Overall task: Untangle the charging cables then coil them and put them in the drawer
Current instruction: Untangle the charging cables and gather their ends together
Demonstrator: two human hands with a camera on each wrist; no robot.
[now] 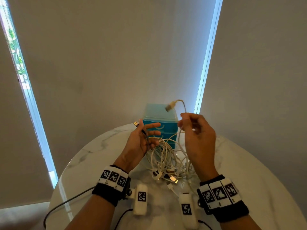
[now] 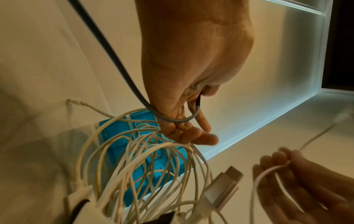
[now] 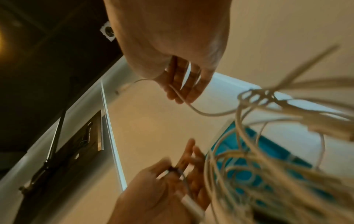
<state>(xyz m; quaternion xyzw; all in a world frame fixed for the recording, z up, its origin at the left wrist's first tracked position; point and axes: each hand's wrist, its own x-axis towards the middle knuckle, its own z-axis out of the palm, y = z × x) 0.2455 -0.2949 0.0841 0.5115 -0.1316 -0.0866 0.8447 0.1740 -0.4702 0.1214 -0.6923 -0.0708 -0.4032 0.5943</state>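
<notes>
Wristbands with their printed markers sit closest to my head view, and just past them my two hands are up over the round marble table (image 1: 249,163), working on the tangle of white cables (image 1: 166,156). My left hand (image 1: 141,140) has its upper fingers stretched out loose while the lower ones hook the bundle; a dark cable (image 2: 118,63) is pinched at the thumb and loops across the palm, its USB plug (image 1: 136,124) poking up beside the thumb. My right hand (image 1: 197,135) is curled round a single white cable (image 1: 180,130), pinched near its end, so that the connector (image 1: 170,107) arcs free above the fingers. Most of the tangle hangs from my left hand and trails onto the table, where several plugs lie in a heap (I count a few, but the blur makes an exact tally unsafe). Behind it stands the blue drawer unit (image 1: 159,117), and its drawers look closed from here. I judge this to be the untangling step, barely begun: one strand is singled out, nothing is coiled, nothing is stowed. Next I would draw that white strand up and away through the loops, slowly, feeding the connector back through any crossing that snags, while my left hand holds the rest slack enough to let it slip out.
</notes>
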